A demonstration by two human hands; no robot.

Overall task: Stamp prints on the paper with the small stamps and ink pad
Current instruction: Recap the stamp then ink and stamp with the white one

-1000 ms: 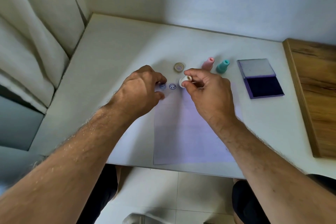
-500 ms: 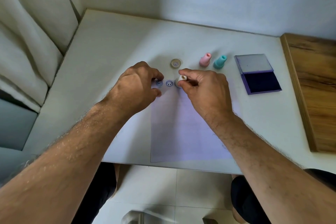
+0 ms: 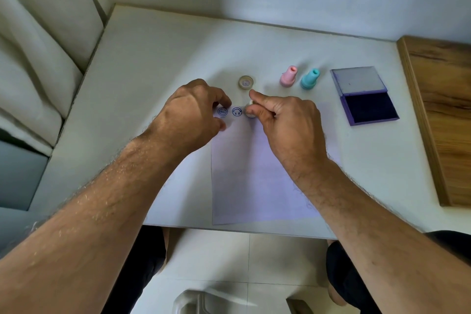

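Note:
A white sheet of paper (image 3: pixel 254 181) lies on the table, its near edge at the table's front. Two round blue prints (image 3: pixel 237 111) sit side by side near its top left corner. My right hand (image 3: pixel 285 122) grips a small white stamp (image 3: pixel 250 112) and holds it down on the paper just right of the prints. My left hand (image 3: pixel 191 115) rests on the paper's top left corner with its fingers curled. A pink stamp (image 3: pixel 288 76) and a teal stamp (image 3: pixel 310 79) stand upright behind the paper. The open purple ink pad (image 3: pixel 369 107) lies to the right.
A small round cap (image 3: pixel 246 82) lies on the white table (image 3: pixel 153 58) just behind my hands. A wooden board (image 3: pixel 443 115) runs along the table's right side. A wall stands behind and cushions on the left. My knees show below the table's front edge.
My right hand has lowered the white stamp from a tilted hold onto the paper beside the second print. My left hand stays on the corner.

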